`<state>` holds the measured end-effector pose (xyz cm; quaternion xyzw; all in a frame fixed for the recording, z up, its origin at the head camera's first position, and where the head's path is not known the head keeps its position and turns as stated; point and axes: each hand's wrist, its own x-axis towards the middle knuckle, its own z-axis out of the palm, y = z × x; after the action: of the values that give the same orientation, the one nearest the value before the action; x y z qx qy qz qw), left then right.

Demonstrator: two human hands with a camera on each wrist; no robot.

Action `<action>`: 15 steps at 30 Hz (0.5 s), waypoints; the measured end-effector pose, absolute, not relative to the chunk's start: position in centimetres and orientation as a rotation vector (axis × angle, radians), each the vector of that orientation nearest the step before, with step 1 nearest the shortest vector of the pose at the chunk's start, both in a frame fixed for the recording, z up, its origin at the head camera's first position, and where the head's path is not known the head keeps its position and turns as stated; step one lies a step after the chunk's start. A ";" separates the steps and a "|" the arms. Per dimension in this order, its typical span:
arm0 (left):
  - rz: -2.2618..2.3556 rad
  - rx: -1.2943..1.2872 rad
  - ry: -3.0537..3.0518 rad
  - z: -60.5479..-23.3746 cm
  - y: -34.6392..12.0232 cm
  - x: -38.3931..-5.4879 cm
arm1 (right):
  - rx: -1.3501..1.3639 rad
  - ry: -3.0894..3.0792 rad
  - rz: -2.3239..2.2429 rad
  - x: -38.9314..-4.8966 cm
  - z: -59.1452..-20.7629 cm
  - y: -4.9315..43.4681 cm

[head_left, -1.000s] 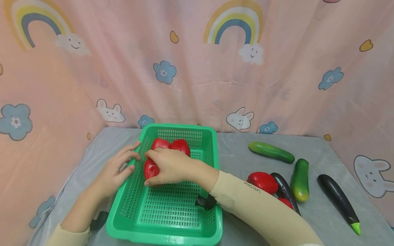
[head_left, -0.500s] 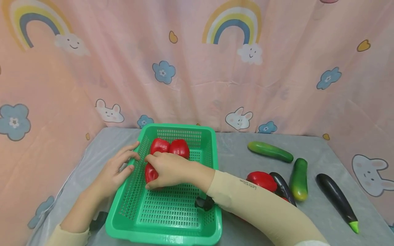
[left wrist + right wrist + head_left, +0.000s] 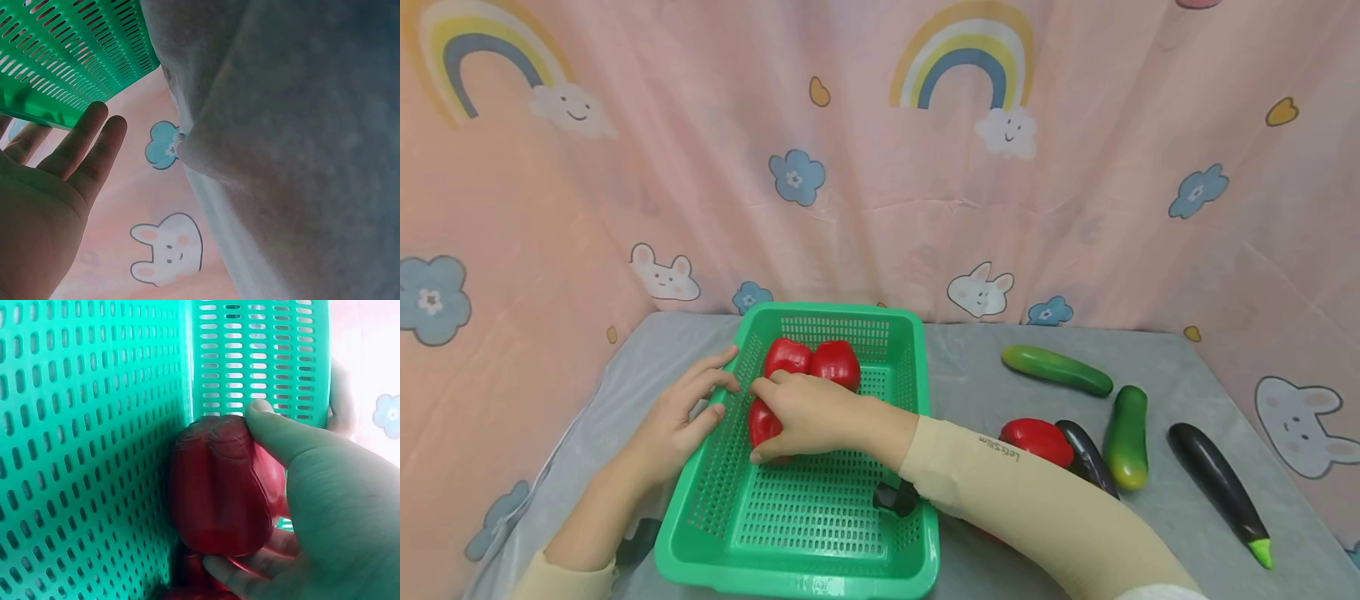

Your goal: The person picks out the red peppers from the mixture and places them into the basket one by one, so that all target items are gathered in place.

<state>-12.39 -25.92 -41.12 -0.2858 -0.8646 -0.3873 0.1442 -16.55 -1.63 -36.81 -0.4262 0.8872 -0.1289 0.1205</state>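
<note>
Inside the green basket [image 3: 797, 583], my right hand [image 3: 816, 415] grips a red bell pepper [image 3: 763, 425] near the left wall. The right wrist view shows thumb and fingers around that bell pepper [image 3: 219, 487], which is close to the perforated bottom. Two more red bell peppers [image 3: 787, 356] sit just behind it, side by side at the basket's far end. My left hand [image 3: 673, 425] rests its fingers on the left rim. In the left wrist view the left hand [image 3: 47, 206] has its fingers extended against the outside of the basket [image 3: 75, 56].
On the grey cloth to the right lie a red bell pepper [image 3: 1037, 442], a dark eggplant [image 3: 1086, 457] partly under the sleeve, two green cucumbers [image 3: 1056, 369], and another eggplant [image 3: 1221, 492]. A black wrist device [image 3: 895, 498] hangs over the basket. A pink curtain [image 3: 865, 208] stands behind.
My right hand has come slightly toward me with the bell pepper, uncovering more of the two behind it. The right sleeve now covers more of the vegetables. The left hand stays put.
</note>
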 end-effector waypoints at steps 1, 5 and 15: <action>-1.118 -0.824 -2.491 -41.1 -25.9 -12.4 | -1.250 2.588 -0.378 -16.5 -36.8 -1.7; -1.112 -0.827 -2.480 -41.2 -26.0 -12.3 | -1.264 2.576 -0.381 -16.5 -36.9 -1.8; -1.108 -0.823 -2.484 -41.0 -25.9 -12.3 | -1.250 2.578 -0.383 -16.4 -37.0 -1.6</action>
<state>-12.26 -25.88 -40.99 -0.2864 -0.8643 -0.3856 0.1492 -16.40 -1.57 -36.95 -0.4289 0.8849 -0.1316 0.1254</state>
